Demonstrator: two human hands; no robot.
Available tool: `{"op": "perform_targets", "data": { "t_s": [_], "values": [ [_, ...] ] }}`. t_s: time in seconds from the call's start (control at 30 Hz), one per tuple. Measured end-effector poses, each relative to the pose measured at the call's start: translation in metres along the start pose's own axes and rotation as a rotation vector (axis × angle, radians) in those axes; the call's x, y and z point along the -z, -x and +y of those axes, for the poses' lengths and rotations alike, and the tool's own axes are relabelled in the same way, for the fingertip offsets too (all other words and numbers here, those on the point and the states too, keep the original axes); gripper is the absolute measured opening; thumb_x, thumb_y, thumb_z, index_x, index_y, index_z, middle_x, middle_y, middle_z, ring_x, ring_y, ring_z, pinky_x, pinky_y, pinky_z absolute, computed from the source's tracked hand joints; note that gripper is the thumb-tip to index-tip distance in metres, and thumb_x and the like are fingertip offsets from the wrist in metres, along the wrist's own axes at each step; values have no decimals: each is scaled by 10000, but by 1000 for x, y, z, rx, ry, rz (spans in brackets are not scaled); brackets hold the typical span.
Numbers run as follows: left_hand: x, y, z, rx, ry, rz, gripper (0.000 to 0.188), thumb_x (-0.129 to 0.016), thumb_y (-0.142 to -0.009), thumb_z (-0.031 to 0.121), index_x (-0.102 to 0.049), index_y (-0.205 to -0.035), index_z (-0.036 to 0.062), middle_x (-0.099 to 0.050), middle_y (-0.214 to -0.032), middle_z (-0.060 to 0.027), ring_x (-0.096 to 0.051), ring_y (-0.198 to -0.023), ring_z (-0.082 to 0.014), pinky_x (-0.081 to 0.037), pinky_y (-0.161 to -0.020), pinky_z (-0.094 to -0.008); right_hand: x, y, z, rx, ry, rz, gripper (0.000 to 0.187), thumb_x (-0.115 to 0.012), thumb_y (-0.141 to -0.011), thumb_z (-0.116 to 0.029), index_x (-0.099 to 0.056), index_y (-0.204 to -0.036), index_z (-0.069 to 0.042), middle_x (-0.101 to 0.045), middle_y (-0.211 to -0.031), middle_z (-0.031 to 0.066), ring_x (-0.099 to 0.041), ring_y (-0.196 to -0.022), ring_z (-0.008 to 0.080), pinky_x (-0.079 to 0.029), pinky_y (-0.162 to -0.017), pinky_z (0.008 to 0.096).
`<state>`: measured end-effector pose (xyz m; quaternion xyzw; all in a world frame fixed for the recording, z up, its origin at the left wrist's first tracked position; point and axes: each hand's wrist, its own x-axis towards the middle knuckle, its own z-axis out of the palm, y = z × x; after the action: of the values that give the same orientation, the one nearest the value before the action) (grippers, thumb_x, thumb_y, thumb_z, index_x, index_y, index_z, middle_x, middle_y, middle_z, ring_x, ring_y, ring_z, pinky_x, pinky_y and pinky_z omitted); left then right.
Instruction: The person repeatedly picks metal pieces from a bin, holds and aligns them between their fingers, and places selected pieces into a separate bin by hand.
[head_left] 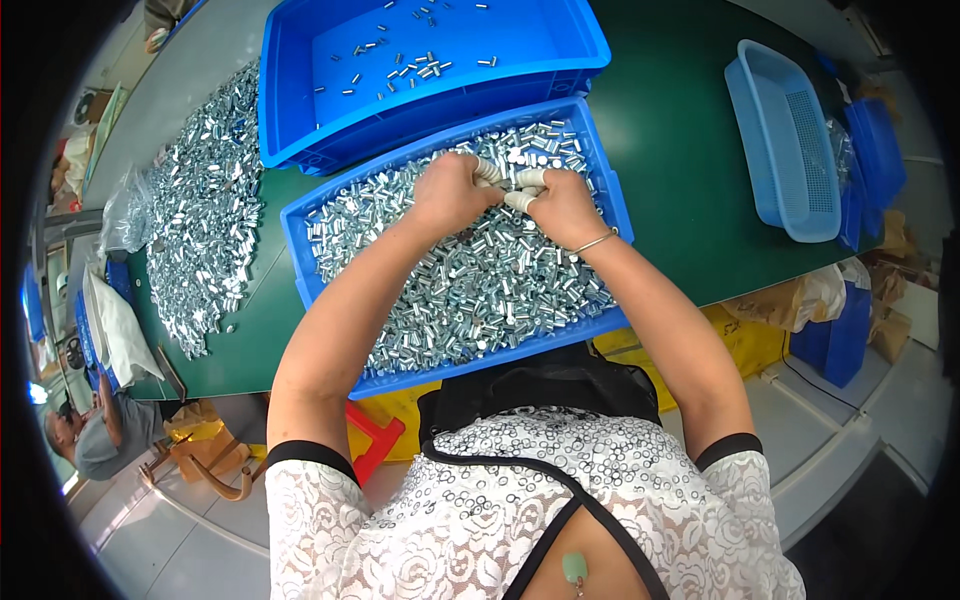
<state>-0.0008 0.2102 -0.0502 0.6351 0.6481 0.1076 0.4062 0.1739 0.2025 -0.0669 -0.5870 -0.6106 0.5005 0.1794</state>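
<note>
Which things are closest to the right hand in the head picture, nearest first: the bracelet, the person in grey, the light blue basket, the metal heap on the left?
From the right hand:
1. Bracelet: on its wrist.
2. Light blue basket: right.
3. Metal heap: left.
4. Person in grey: far lower left.

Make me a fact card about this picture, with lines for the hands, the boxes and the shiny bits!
Left hand: left hand over the filled bin, fingertips near the other hand's
Right hand: right hand, beside it; grip unclear
Fingers: whitish covers on some
Filled bin: blue bin, full of small silvery metal pieces
Deeper bin: blue tub, few pieces
Left side: loose heap
Right side: light-blue basket
Table: green table
</note>
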Motion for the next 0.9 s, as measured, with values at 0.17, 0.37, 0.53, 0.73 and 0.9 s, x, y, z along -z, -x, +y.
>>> {"op": "perform_targets", "data": {
  "t_s": [0.17, 0.37, 0.53, 0.73, 0.9],
  "values": [
    [-13, 29, 2, -7, 283, 30, 198, -719, -747, 160, -691, -871, 9, -667, -715, -95, -637, -635, -151, -499, -596, -287, 12, 22, 0, 34, -136, -71, 260, -718, -776, -156, -677, -975, 7, -674, -764, 70, -612, -657, 116, -478, -612, 256],
    [-18, 88, 30, 59, 662, -45, 188, -672, -832, 106, -645, -951, -38, -651, -727, -67, -587, -618, -90, -473, -562, -217, 23, 68, 3, 21, -409, -305, 194, -648, -835, -68, -657, -1008, 18, -644, -810, 11, -562, -651, 58, -469, -582, 216],
    [-26, 121, 45, 177, 803, -66, 192, -655, -848, 134, -622, -931, -36, -636, -730, -65, -575, -596, -91, -449, -528, -218, 34, 104, -8, -12, -485, -326, 212, -649, -830, -91, -655, -993, 44, -648, -770, 33, -559, -646, 46, -456, -574, 219],
    [-48, 153, 44, 380, 1399, -68, 122, -617, -864, 121, -612, -867, -1, -598, -669, -35, -537, -537, -89, -425, -502, -209, 33, 119, -3, 179, -254, -257, 200, -639, -810, -62, -663, -1002, -14, -651, -790, 63, -592, -655, 111, -476, -591, 246],
    [-57, 176, 40, 463, 1654, -140, 120, -598, -881, 136, -589, -886, 16, -574, -696, -21, -531, -556, -86, -419, -496, -209, 24, 131, -5, 601, -100, -138, 204, -650, -785, -65, -672, -988, -79, -627, -803, 81, -601, -658, 189, -487, -597, 278]
  ]
}}
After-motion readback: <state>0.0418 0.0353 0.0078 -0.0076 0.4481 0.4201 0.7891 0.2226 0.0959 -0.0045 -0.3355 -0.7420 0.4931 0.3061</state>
